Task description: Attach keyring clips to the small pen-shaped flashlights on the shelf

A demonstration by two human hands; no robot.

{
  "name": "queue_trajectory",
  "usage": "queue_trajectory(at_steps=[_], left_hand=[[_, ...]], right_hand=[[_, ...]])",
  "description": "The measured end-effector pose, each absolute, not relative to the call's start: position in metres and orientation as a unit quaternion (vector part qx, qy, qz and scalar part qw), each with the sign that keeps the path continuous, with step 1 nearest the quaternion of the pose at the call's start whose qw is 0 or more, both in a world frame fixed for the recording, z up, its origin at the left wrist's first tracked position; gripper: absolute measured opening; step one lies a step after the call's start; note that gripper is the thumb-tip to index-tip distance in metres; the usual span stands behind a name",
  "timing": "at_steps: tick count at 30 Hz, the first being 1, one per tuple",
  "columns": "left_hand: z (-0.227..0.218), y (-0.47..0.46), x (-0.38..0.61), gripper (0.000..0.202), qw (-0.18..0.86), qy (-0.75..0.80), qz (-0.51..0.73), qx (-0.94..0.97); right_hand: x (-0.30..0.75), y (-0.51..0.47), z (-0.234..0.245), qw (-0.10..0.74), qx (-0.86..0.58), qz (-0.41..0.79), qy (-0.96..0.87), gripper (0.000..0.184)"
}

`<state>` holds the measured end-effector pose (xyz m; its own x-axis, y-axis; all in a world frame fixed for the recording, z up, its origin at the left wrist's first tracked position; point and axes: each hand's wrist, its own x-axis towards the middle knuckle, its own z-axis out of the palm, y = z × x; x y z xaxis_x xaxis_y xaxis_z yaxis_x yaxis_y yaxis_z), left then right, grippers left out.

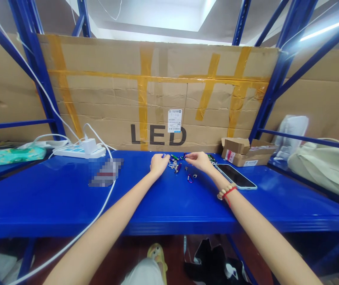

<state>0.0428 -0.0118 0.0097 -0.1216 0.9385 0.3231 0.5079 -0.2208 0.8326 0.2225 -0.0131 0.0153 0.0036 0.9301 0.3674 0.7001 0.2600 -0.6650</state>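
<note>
Both my arms reach forward over a blue metal shelf [53,198]. My left hand [158,164] is curled into a loose fist at the left edge of a small heap of little coloured keychain parts [177,165]; what it grips is too small to name. My right hand [198,160] pinches its fingers together over the same heap, holding a tiny piece I cannot make out. A small purple carabiner [190,178] lies just in front of the heap. A red bead bracelet [226,192] circles my right wrist.
A phone [236,176] lies flat to the right of my hands, beside an open small carton [243,152]. A white power strip with a charger [82,150] sits left, its cable [104,204] trailing off the front edge. A taped cardboard sheet marked LED [157,99] backs the shelf. Bags [326,166] lie right.
</note>
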Motion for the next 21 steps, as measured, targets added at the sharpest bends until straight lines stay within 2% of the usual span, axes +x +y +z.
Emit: queue_trajectory(at_steps=[2,5,9,21], left_hand=[[0.009,-0.017,0.044,0.021,0.123,0.579,0.385,0.708],[0.008,-0.023,0.047,0.025,0.074,0.568,0.3,0.763],[0.007,-0.023,0.049,0.029,0.076,0.565,0.287,0.77],[0.003,-0.023,0.051,0.027,0.126,0.569,0.309,0.752]], right_hand=[[0.215,-0.018,0.019,0.421,-0.541,0.226,-0.692,0.03],[0.205,-0.024,0.021,0.464,-0.45,0.295,-0.704,0.035],[0.197,-0.025,0.018,0.482,-0.397,0.275,-0.731,0.032],[0.19,-0.022,0.012,0.462,-0.369,0.218,-0.776,0.025]])
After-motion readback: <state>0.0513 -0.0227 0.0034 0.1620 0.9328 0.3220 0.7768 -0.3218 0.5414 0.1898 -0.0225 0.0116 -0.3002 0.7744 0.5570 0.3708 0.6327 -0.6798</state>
